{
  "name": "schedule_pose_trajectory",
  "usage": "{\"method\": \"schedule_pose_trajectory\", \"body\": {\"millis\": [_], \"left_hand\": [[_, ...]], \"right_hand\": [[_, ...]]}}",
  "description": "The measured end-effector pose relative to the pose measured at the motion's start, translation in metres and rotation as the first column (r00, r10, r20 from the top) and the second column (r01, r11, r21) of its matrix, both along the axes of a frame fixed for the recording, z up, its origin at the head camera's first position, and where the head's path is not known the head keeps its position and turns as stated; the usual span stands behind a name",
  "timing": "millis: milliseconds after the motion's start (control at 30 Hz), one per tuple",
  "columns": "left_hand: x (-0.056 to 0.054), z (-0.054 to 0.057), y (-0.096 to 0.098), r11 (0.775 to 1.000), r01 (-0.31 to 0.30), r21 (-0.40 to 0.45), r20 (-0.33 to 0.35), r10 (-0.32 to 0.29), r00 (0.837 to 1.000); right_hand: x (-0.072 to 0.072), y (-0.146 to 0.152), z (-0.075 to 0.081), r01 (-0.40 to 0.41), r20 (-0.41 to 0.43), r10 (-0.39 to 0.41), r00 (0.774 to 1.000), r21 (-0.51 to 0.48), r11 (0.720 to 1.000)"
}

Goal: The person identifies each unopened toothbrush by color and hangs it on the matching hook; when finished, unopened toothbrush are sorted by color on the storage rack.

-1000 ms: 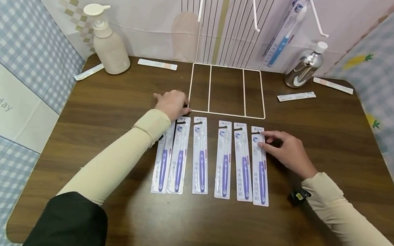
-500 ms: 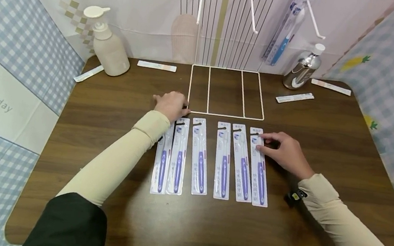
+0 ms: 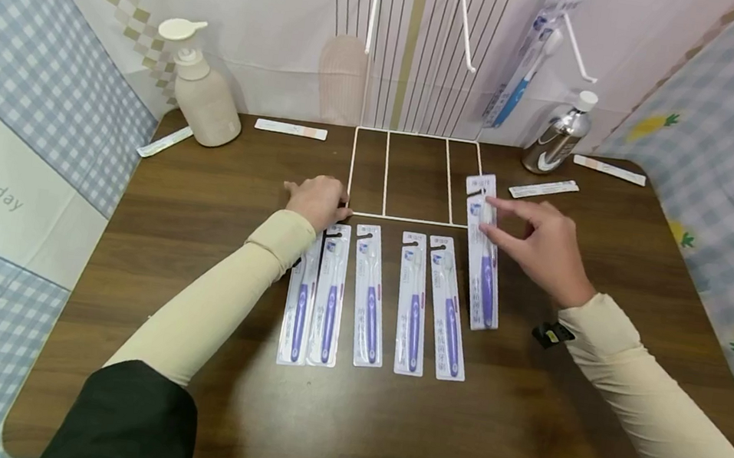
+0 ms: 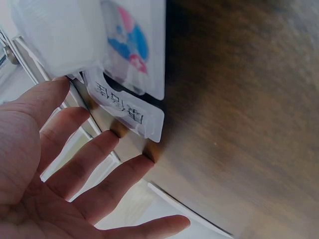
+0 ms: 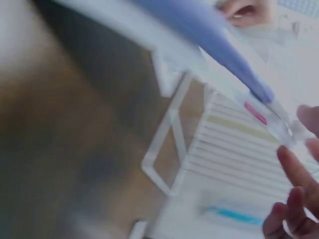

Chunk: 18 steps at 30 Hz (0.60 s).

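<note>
My right hand (image 3: 548, 249) pinches the upper edge of a packaged toothbrush (image 3: 486, 287) with a purple handle, between thumb and fingers. In the head view this pack overlaps the front right corner of the white wire rack base. The right wrist view shows the purple toothbrush (image 5: 224, 52) tilted and blurred. My left hand (image 3: 317, 201) rests on the table at the top of the leftmost toothbrush pack (image 3: 298, 320), partly covering it. Its fingers (image 4: 107, 191) spread loosely, their tips right at the tabletop beside the pack's header card (image 4: 124, 109). Several purple toothbrush packs (image 3: 368, 314) lie in a row.
Behind the row stands the white wire rack (image 3: 388, 174) with long hooks; a blue toothbrush pack (image 3: 521, 87) hangs at its right. A pump bottle (image 3: 209, 104) is back left, a silver bottle (image 3: 558, 134) back right. Slim white packets (image 3: 291, 129) lie along the back.
My right hand has picked up the rightmost toothbrush pack from the row and moved it away from me, toward the rack. My left hand has stayed in place.
</note>
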<state>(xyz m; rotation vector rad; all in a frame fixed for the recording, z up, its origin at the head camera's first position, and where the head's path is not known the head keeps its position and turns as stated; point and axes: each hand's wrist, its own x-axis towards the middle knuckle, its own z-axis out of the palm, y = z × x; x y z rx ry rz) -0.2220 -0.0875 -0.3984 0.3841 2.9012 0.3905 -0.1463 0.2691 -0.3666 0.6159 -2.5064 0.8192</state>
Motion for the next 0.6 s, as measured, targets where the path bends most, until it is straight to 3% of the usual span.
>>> {"method": "schedule_pose_trajectory", "body": {"millis": [133,267,433,600], "left_hand": [[0.001,0.0,0.0,1.0,0.001,-0.001,-0.002,-0.001,1.0],[0.001,0.0,0.001,1.0,0.003,-0.002,0.001,-0.003,1.0],[0.0,0.0,0.001,1.0,0.007,0.003,0.0,-0.007,1.0],[0.001,0.0,0.0,1.0,-0.002,0.008,0.002,0.002,1.0]], "right_hand": [[-0.008,-0.013,0.031,-0.059,-0.187,0.056,0.981,-0.011,0.998],[-0.015,-0.027,0.062,-0.099,-0.29,0.081,0.954,-0.048,0.994],[-0.021,-0.045,0.091,-0.116,-0.331,0.068,0.941,-0.128,0.985],[-0.031,-0.06,0.101,-0.122,-0.343,0.051,0.938,-0.19,0.974]]}}
